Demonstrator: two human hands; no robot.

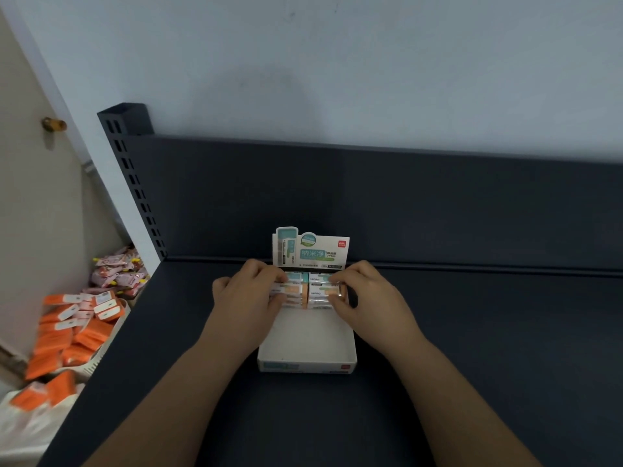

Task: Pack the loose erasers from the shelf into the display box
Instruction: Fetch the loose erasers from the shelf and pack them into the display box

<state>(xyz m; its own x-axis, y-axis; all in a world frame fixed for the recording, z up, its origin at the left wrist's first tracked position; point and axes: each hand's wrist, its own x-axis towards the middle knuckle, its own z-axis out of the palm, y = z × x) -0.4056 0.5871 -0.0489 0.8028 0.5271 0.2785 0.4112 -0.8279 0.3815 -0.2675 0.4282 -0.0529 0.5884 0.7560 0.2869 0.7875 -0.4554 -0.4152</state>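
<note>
the display box (305, 360) is set on the dark shelf (472, 332), its near half bare. erasers (308, 291) at its far end are pinched by curled fingers of the left hand (249, 294) and right hand (367, 299). orange packets (67, 335) are heaped off the shelf's left edge.

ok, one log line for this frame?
phase: packing | left grip: pinches plastic-wrapped orange-and-white erasers at rear of white cardboard display box | right grip: pinches same rows | box front: unfilled
</note>
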